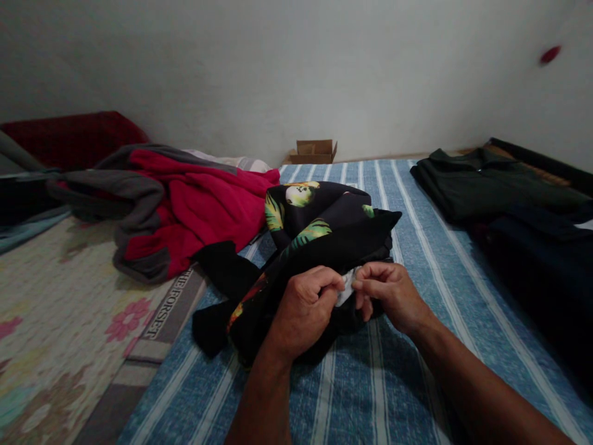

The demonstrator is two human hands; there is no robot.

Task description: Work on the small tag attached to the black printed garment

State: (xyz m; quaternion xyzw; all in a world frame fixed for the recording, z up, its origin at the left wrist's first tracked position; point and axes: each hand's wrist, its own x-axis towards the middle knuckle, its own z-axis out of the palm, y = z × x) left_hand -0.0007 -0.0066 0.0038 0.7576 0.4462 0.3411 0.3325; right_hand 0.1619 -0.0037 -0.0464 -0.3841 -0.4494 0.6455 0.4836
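Observation:
A black garment with a green and yellow leaf print (319, 232) lies bunched on the blue striped sheet (398, 371). My left hand (303, 312) and my right hand (393, 293) meet at its near edge. Both are closed in a pinch on a small white tag (346, 285) of the garment, thumbs against fingers. A black sleeve or hem of the garment (217, 290) trails to the left.
A red and grey fleece (185, 204) is heaped at the left beside a floral sheet (60, 321). Folded dark clothes (500, 191) lie at the right. A small cardboard box (315, 151) stands by the white wall. A dark red pillow (69, 136) sits far left.

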